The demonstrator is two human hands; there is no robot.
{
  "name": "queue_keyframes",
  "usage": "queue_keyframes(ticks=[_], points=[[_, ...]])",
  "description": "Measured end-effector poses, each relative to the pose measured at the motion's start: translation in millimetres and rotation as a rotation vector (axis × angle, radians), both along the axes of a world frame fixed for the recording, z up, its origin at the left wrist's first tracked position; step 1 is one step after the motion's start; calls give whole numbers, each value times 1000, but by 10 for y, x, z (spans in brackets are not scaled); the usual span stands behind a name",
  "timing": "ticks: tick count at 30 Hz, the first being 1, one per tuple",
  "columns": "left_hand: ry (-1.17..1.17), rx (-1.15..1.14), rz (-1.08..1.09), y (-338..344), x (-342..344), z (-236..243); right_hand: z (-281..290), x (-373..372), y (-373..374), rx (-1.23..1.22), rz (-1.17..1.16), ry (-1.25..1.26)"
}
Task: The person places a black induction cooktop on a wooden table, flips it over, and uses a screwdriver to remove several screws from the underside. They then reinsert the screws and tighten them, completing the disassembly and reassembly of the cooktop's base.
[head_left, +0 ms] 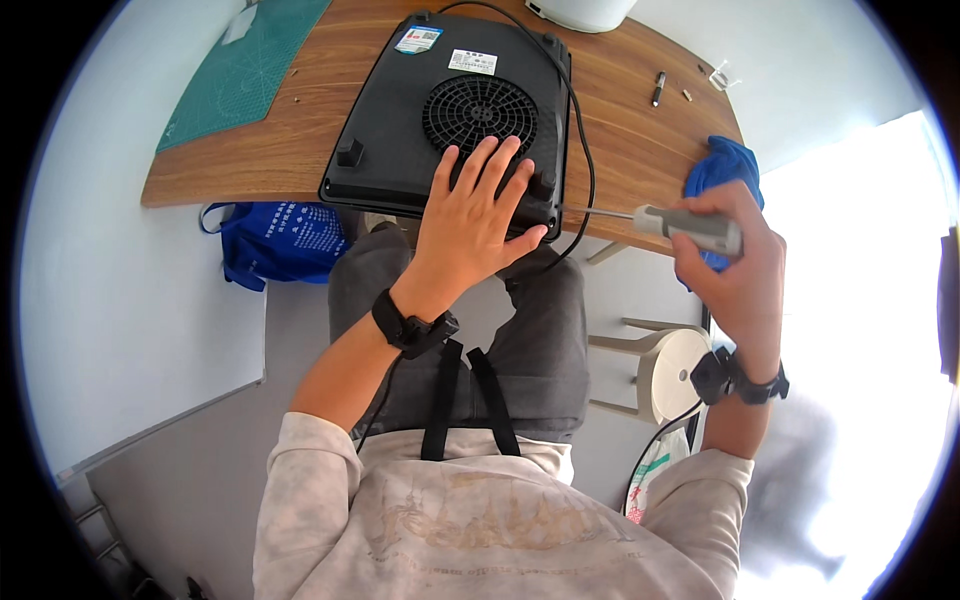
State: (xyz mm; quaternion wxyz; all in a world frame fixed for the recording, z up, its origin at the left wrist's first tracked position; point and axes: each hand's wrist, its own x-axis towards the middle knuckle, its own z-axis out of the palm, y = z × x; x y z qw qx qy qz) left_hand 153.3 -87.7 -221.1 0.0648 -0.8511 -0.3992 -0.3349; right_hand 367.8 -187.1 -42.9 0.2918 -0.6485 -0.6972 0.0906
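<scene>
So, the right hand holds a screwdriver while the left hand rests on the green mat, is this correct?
Not quite: the left hand rests on the black appliance, not the green mat, as the head view shows. The right hand does hold a screwdriver.

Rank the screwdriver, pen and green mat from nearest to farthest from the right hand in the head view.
1. Screwdriver: held in the right hand.
2. Pen: right side of the table.
3. Green mat: table's left side.
</scene>
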Motion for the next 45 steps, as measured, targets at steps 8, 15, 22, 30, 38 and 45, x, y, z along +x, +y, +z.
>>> queue_keyframes(ticks=[8,15,22,30,38,45], points=[[-5,9,-5,1,-5,-8,-161,238,-132,-54,109,28],[4,8,-6,-1,-11,-7,-123,316,-39,-98,150,41],[3,13,-10,-8,-12,2,-170,341,-71,-99,175,69],[4,14,-9,1,-11,-7,-155,322,-34,-115,182,56],[3,12,-8,-2,-11,-8,-153,326,-25,-115,184,50],[2,11,-9,-7,-14,-2,-129,300,-13,-112,181,5]])
